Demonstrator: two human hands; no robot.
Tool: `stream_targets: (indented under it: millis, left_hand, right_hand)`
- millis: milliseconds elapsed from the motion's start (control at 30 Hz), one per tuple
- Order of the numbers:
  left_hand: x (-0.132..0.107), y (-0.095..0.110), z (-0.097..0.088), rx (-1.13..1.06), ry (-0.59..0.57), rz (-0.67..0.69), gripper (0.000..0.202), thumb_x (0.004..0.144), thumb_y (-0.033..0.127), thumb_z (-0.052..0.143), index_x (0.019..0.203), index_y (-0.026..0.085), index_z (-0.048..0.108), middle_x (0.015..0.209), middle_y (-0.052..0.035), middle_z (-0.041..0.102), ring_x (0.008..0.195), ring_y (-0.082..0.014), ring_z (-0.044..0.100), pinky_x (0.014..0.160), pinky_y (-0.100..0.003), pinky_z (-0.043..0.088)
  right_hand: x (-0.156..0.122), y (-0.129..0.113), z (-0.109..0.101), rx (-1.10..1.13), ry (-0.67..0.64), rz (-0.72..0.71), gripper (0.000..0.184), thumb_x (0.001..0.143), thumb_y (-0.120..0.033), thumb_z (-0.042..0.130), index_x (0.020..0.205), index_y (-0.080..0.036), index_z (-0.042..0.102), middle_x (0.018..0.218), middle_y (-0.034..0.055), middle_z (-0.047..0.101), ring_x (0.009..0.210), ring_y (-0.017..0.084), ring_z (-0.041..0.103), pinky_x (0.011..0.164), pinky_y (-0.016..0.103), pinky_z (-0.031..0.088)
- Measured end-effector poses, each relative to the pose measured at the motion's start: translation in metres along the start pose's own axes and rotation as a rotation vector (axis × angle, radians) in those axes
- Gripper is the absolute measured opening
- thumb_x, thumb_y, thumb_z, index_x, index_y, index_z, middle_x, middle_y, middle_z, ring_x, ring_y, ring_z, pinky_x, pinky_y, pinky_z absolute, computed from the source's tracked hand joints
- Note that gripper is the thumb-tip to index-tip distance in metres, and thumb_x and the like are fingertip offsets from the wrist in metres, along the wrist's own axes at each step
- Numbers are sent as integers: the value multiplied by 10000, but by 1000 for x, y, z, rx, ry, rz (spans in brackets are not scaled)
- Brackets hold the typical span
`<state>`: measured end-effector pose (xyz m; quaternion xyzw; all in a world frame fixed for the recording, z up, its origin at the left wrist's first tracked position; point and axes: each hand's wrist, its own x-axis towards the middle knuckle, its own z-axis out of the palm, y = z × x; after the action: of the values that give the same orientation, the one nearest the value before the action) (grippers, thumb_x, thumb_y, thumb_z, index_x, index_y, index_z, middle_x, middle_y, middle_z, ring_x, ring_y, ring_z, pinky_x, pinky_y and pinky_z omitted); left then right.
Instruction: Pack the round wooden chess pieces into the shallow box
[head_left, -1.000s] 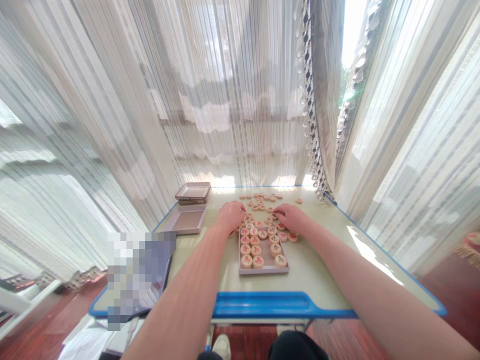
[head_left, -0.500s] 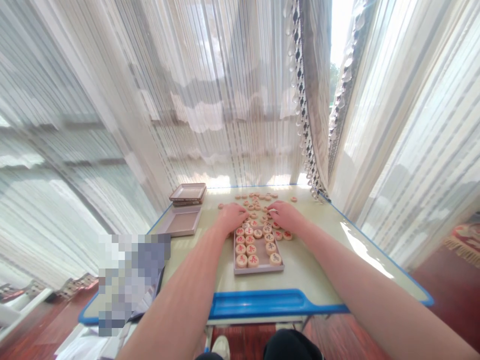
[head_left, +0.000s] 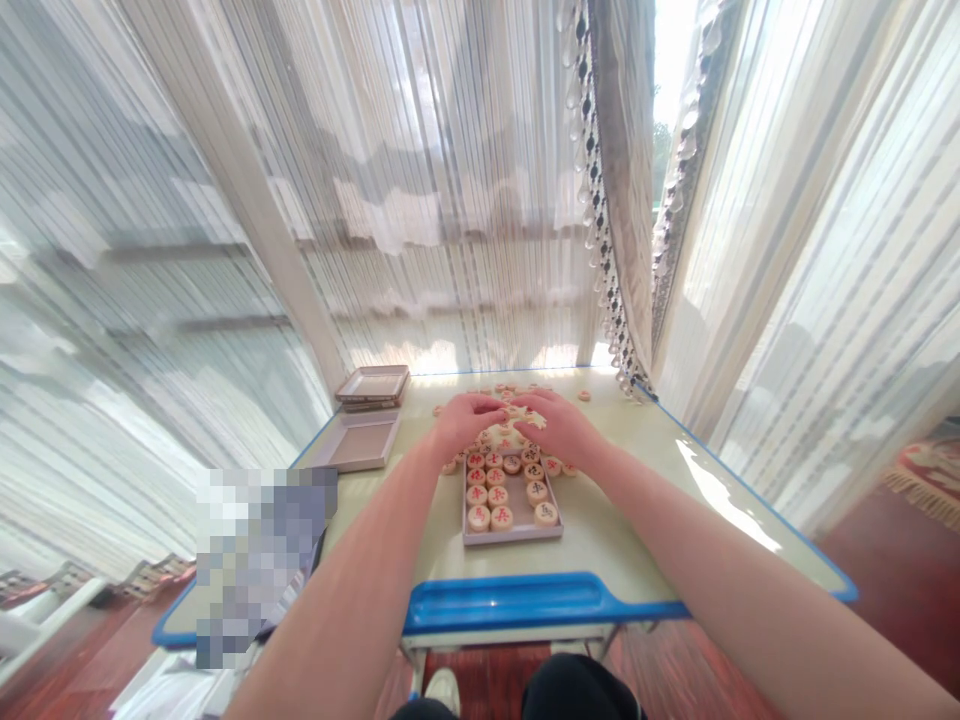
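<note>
A shallow open box [head_left: 514,541] stands on the table in front of me, partly filled with round wooden Chinese chess pieces. Red-lettered pieces [head_left: 496,496] line its left side, black-lettered ones [head_left: 537,491] its right; bare floor shows between them. Beyond the box, my left hand [head_left: 466,420] hovers over loose chess pieces [head_left: 505,432], fingers stretched to the right. Opposite it, my right hand [head_left: 553,422] reaches left with fingers and thumb apart. The fingertips of both hands are close together, and I make out no piece clearly held in either. Some loose pieces are hidden beneath the hands.
Shallow box parts lie at the table's back left: a stack [head_left: 373,385] and a single tray [head_left: 361,440]. More pieces are scattered along the back, one [head_left: 583,396] farther right. A blue trough [head_left: 510,603] edges the near side. Sheer curtains [head_left: 450,200] hang behind.
Both my hands have moved inward over the loose pieces, so their fingertips are much closer together. The pieces in the box look the same, and the view has shifted slightly.
</note>
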<state>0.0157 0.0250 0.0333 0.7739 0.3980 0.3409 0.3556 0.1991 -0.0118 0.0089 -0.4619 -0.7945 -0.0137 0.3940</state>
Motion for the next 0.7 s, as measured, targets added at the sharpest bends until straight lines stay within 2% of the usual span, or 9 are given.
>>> stream_targets:
  millis: [133, 267, 367, 533, 600, 700]
  left_hand:
    - [-6, 7, -1, -186, -99, 8, 349, 680, 351, 660, 962, 149, 695, 900, -59, 688, 811, -174, 590, 749, -294, 449]
    - [-8, 4, -2, -382, -170, 19, 424, 647, 320, 708, 1024, 134, 661, 911, -74, 684, 814, -172, 605, 755, -293, 458]
    - [-8, 3, -3, -392, -164, 23, 436, 636, 323, 720, 1022, 130, 659, 884, -75, 687, 825, -183, 612, 745, -291, 463]
    - [-10, 4, -4, -298, -157, -51, 430, 642, 309, 708, 1026, 124, 651, 830, -55, 695, 781, -177, 615, 721, -288, 466]
    - [-10, 4, -3, -261, -110, -90, 433, 657, 276, 682, 1060, 125, 630, 876, -62, 698, 800, -178, 617, 729, -289, 470]
    - [-7, 1, -3, -195, 57, -97, 379, 685, 188, 585, 1058, 126, 613, 971, -78, 688, 876, -176, 609, 746, -272, 471]
  right_hand:
    - [-1, -9, -1, 65, -10, -82, 224, 795, -258, 575, 1012, -246, 630, 1006, 41, 624, 944, 179, 579, 849, 325, 465]
    - [0, -9, 0, 39, 7, -91, 200, 780, -223, 594, 974, -235, 643, 982, 50, 625, 918, 186, 588, 839, 339, 470]
    - [0, -10, -1, 23, 1, -74, 199, 776, -221, 597, 969, -231, 643, 948, 48, 634, 904, 191, 590, 822, 341, 471]
    - [-1, -14, -3, 28, -35, -29, 190, 767, -268, 597, 945, -223, 645, 941, 42, 638, 882, 179, 585, 805, 319, 456]
    - [-1, -16, -4, 22, -48, 36, 174, 747, -291, 606, 895, -207, 648, 898, 36, 639, 834, 170, 581, 767, 302, 453]
    - [-1, -19, -5, 14, -140, 153, 187, 700, -326, 631, 835, -196, 644, 824, 18, 635, 738, 149, 565, 673, 267, 441]
